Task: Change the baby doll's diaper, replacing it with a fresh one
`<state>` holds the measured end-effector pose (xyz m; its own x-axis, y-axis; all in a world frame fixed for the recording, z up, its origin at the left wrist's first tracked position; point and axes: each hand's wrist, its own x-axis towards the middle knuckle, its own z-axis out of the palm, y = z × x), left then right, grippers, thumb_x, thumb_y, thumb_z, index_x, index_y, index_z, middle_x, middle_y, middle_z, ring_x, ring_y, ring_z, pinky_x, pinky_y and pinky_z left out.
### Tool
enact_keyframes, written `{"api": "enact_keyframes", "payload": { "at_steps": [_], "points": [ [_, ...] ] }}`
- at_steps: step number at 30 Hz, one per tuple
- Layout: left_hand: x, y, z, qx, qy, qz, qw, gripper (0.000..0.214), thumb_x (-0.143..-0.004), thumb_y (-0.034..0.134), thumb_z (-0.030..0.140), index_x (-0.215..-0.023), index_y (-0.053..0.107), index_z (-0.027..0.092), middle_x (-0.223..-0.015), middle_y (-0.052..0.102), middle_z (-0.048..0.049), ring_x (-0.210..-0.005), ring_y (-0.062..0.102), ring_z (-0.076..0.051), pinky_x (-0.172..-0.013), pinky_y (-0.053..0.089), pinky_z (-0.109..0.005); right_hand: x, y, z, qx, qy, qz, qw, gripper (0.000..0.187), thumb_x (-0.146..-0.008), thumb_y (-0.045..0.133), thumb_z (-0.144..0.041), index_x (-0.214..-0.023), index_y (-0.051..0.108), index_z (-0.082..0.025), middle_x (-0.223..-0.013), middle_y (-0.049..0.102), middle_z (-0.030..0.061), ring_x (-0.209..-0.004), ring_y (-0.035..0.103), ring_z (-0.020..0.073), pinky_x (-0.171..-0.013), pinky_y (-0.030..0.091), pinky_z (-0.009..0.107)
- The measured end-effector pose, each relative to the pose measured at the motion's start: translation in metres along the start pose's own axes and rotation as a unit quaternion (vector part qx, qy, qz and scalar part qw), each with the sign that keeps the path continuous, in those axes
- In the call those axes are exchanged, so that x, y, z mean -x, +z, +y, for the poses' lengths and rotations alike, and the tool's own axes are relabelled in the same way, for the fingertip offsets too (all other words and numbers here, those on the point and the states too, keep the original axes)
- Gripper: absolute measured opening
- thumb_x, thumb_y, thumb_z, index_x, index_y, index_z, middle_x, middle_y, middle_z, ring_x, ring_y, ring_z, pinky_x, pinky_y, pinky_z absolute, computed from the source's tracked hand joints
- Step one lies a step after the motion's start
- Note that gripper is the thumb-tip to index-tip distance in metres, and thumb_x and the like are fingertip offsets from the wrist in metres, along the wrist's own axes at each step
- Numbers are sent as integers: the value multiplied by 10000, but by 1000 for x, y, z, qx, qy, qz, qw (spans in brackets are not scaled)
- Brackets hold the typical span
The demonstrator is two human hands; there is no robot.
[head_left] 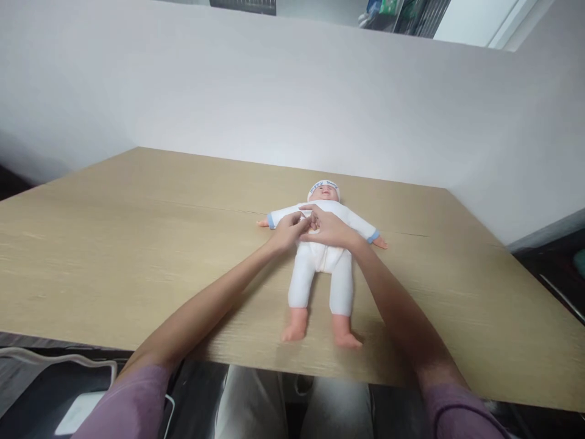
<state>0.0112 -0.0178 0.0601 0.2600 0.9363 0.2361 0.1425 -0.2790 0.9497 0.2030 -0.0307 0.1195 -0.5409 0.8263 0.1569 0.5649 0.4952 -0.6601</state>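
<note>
A baby doll [320, 292] lies on its back on the wooden table, head away from me, arms spread and bare feet toward me. It wears a white outfit with blue cuffs, a lettered white headband [324, 183] and what looks like a white diaper [325, 256]. My left hand [290, 230] rests at its belly, fingers bent and pinched together; whatever they hold is hidden. From the other side my right hand [333, 228] meets it over the belly, thumb and index finger apart, the remaining fingers partly curled. Both hands cover the diaper's waist.
The wooden table [137, 244] reaches back to a pale wall [274, 91]. Below its front edge are my legs [256, 402]. At lower left, a white flat object [77, 411] and a pale cable [59, 358] lie on a dark surface.
</note>
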Motion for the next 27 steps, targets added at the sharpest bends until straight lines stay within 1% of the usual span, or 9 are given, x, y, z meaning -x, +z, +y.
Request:
{"api": "enact_keyframes", "payload": {
  "at_steps": [3, 6, 10, 13, 16, 18, 21, 24, 27],
  "points": [
    [-2, 3, -2, 15, 7, -11, 1000, 334, -965, 628, 506, -837, 633, 198, -837, 658, -32, -778, 580, -186, -713, 441, -325, 0, -2, 4, -33, -8, -6, 999, 779, -870, 864, -393, -1564, 549, -230, -919, 615, -42, -875, 638, 201, -816, 497, 336],
    [-3, 3, -2, 19, 19, -26, 999, 434, -1003, 615, 610, -853, 627, 204, -865, 667, -47, -803, 589, -200, -753, 473, -348, -1, 0, 5, -31, -1, 8, 999, 707, -891, 815, -329, -1541, 565, -213, -907, 621, -45, -854, 638, 194, -816, 478, 335],
    [-4, -2, -2, 17, 43, -50, 998, 666, -1046, 450, 835, -799, 578, 230, -763, 584, -42, -761, 547, -217, -784, 483, -394, -3, 6, 4, 7, 6, 45, 999, 439, -1030, 642, -379, -1426, 643, -191, -832, 628, -35, -780, 611, 198, -771, 420, 345],
    [-3, -4, -7, 21, 53, -48, 997, 687, -1058, 390, 869, -830, 566, 245, -674, 528, -18, -681, 503, -212, -749, 457, -401, -5, 8, 4, 22, 6, 54, 998, 384, -1080, 555, -407, -1390, 665, -210, -814, 603, -40, -740, 584, 191, -728, 375, 339],
    [-1, -5, -18, 29, 49, -19, 998, 617, -1082, 426, 817, -859, 518, 249, -629, 467, 21, -613, 428, -184, -684, 399, -371, -5, 8, 5, 7, 6, 63, 998, 401, -1061, 560, -375, -1424, 656, -236, -772, 526, -66, -726, 560, 181, -725, 378, 322],
    [0, -5, -26, 36, 48, -10, 998, 585, -1054, 517, 807, -889, 503, 245, -693, 481, 28, -646, 427, -171, -683, 386, -346, -4, 7, 6, -9, 14, 67, 998, 424, -1028, 558, -316, -1436, 652, -246, -745, 478, -77, -717, 542, 178, -737, 399, 313],
    [1, -5, -35, 42, 49, -20, 998, 596, -967, 659, 812, -935, 524, 232, -809, 511, 20, -735, 458, -166, -717, 393, -320, -1, 6, 6, -34, 23, 61, 997, 447, -995, 561, -284, -1431, 654, -262, -731, 437, -84, -697, 503, 170, -746, 421, 307],
    [0, -6, -41, 45, 44, -39, 997, 586, -966, 669, 793, -935, 527, 225, -831, 503, 20, -751, 451, -162, -711, 381, -305, 0, 4, 7, -52, 18, 56, 997, 435, -987, 578, -293, -1412, 668, -261, -739, 427, -80, -698, 460, 165, -742, 420, 308],
    [-2, -6, -45, 46, 35, -50, 997, 575, -975, 654, 787, -946, 518, 229, -830, 512, 20, -746, 462, -165, -700, 389, -302, -1, 3, 8, -37, 4, 57, 998, 374, -969, 601, -273, -1315, 738, -240, -745, 421, -65, -711, 432, 164, -733, 391, 315]
  ]
}}
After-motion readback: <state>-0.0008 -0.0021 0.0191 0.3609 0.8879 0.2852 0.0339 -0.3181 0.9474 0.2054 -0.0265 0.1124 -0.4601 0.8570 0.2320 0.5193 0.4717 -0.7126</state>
